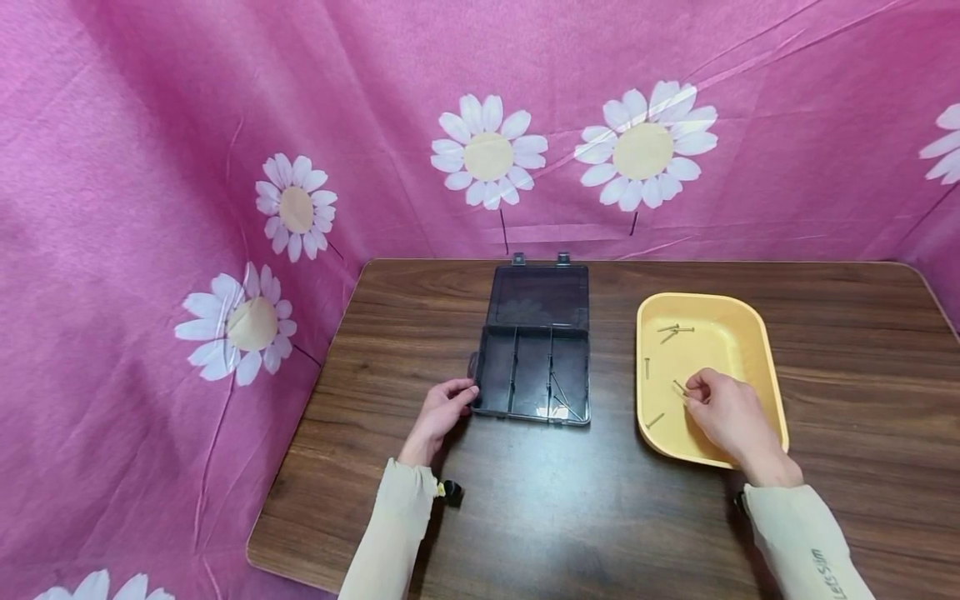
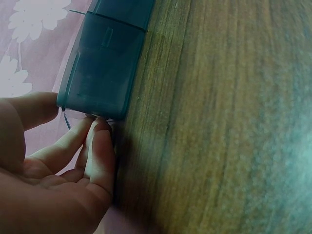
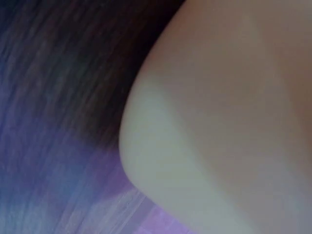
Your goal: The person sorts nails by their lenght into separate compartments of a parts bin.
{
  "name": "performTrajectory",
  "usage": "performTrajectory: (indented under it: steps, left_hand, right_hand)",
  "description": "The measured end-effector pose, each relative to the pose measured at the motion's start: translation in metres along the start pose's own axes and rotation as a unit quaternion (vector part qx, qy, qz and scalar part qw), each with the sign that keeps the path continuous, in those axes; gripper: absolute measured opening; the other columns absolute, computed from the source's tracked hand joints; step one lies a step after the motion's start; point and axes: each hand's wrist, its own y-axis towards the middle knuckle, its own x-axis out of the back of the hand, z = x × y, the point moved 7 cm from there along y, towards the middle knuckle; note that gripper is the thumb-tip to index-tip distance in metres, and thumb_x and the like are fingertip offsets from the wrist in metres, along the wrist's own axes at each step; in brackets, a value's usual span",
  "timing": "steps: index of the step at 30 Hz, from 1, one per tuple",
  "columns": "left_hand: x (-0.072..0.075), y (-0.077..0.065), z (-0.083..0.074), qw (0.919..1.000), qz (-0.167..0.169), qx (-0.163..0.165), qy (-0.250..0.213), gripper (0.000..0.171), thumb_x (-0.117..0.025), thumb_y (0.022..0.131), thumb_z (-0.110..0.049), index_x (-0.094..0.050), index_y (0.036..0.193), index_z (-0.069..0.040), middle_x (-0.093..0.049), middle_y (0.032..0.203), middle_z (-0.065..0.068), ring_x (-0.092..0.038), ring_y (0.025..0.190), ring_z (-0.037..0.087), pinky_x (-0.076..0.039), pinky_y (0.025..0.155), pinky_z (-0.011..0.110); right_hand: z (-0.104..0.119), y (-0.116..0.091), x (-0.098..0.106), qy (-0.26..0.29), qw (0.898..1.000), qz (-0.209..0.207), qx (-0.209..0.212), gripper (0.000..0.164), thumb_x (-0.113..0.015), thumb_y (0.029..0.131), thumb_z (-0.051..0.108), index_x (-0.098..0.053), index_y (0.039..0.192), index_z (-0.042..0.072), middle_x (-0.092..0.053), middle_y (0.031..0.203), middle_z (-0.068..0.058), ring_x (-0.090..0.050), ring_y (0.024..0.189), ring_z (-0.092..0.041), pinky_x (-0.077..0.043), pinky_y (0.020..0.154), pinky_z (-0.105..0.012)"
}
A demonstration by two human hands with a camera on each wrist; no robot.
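A dark see-through compartment box (image 1: 532, 372) lies on the table with its lid (image 1: 538, 297) folded back. Its right compartment holds a few long thin screws (image 1: 566, 398). My left hand (image 1: 441, 415) grips the box's left edge, thumb at the rim and fingertips against the side wall (image 2: 100, 83). Inside a yellow tray (image 1: 772, 400), my right hand (image 1: 726, 415) has its fingers bent together, pinching a thin screw (image 1: 679, 387) near the tray floor. Blurred skin of that hand fills much of the right wrist view, which hides the fingertips.
Several loose screws (image 1: 675, 330) lie toward the tray's far left, with single ones along its left side, including a screw (image 1: 655, 421) near the front. The wooden table (image 1: 555, 517) meets a pink flowered cloth (image 1: 360, 167) at its back and left edges.
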Motion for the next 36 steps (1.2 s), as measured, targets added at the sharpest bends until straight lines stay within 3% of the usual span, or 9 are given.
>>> performTrajectory:
  steps: [10,21,26,36]
  left_hand:
    - [0.001,0.001,0.002,1.0000,0.003,0.006,0.005,0.037,-0.064,0.092,-0.018,-0.062,0.122,0.003,-0.063,0.117,0.016,-0.061,0.085,0.016,-0.053,0.078,0.026]
    - [0.000,0.000,0.001,1.0000,0.000,0.003,-0.001,0.034,-0.063,0.092,-0.016,-0.063,0.120,0.003,-0.064,0.112,0.014,-0.058,0.076,0.013,-0.050,0.073,0.021]
    - [0.000,-0.002,-0.003,1.0000,0.004,-0.002,-0.002,0.035,-0.063,0.092,-0.016,-0.062,0.120,0.005,-0.064,0.112,0.015,-0.060,0.080,0.015,-0.053,0.077,0.026]
    - [0.000,0.000,0.000,1.0000,0.003,0.003,0.000,0.035,-0.063,0.092,-0.016,-0.062,0.121,0.004,-0.064,0.116,0.017,-0.059,0.076,0.013,-0.050,0.073,0.022]
  right_hand:
    - [-0.001,-0.002,0.003,0.000,1.000,-0.008,-0.007,0.005,-0.064,0.083,0.012,-0.067,0.084,0.009,-0.065,0.072,-0.002,-0.053,0.063,-0.016,-0.038,0.055,-0.027]
    - [0.000,-0.004,0.011,0.022,0.999,-0.011,-0.032,0.013,-0.065,0.088,0.020,-0.066,0.086,0.007,-0.062,0.072,-0.003,-0.048,0.060,-0.014,-0.034,0.051,-0.023]
    - [0.001,-0.004,0.017,0.023,0.999,-0.021,-0.031,0.015,-0.065,0.089,0.022,-0.064,0.086,0.007,-0.061,0.069,-0.003,-0.045,0.056,-0.011,-0.033,0.049,-0.024]
    - [0.009,-0.003,0.030,0.033,0.997,-0.073,-0.011,0.010,-0.068,0.085,0.017,-0.069,0.085,0.008,-0.062,0.086,-0.017,-0.045,0.061,-0.014,-0.033,0.053,-0.027]
